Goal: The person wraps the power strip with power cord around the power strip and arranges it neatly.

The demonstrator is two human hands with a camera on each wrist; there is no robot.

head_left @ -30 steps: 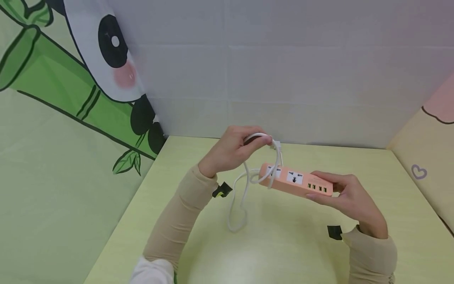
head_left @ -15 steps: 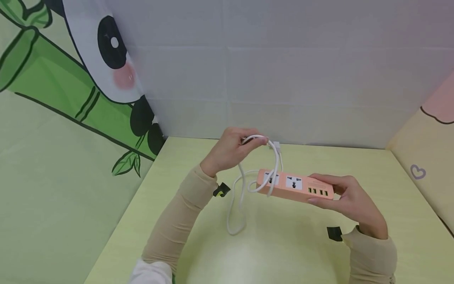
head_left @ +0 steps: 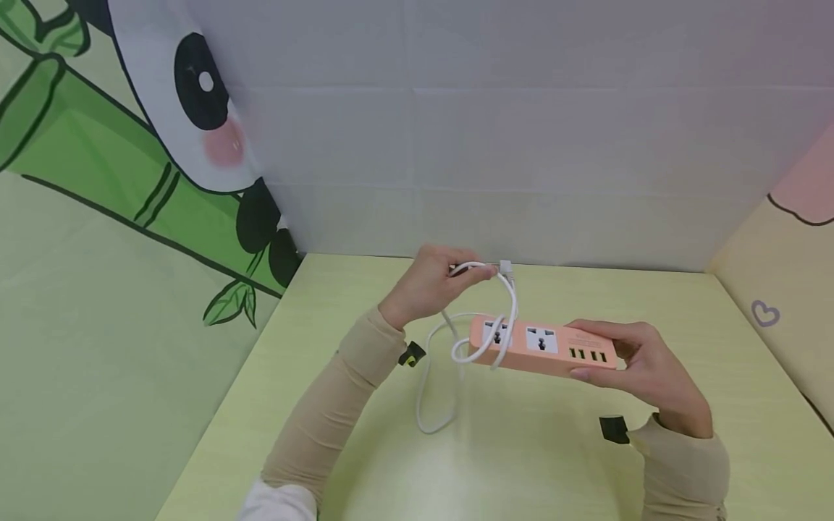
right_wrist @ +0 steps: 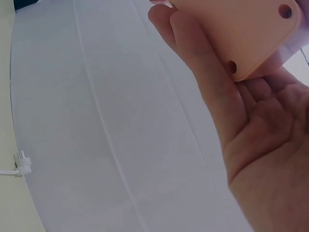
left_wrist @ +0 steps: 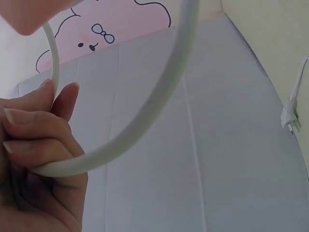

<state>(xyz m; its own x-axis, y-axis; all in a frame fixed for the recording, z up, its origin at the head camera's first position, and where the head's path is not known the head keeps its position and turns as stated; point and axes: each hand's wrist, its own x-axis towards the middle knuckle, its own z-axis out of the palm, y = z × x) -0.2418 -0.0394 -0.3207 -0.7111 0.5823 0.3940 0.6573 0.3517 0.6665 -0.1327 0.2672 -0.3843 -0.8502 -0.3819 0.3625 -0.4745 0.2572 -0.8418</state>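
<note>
An orange-pink power strip (head_left: 544, 354) with white socket faces and several USB ports is held above the table. At its right end my right hand (head_left: 641, 362) grips it between thumb and fingers; the right wrist view shows the underside of the strip (right_wrist: 236, 29). My left hand (head_left: 433, 282) holds the white cord (head_left: 508, 297), its fingers curled round it in the left wrist view, where the cord (left_wrist: 145, 113) arcs away. Loops of cord hang across the strip's left end. The white plug (left_wrist: 289, 118) lies near the table's back edge.
A pale yellow table (head_left: 521, 463) lies below both hands. A grey wall panel (head_left: 521, 145) stands behind it, with printed panels (head_left: 98, 289) on the left and a pale one (head_left: 775, 275) on the right. A slack cord loop hangs low near the middle.
The left hand has moved slightly down and right with the cord. The strip's left end has dipped, so the strip lies more level. The right hand has barely moved.
</note>
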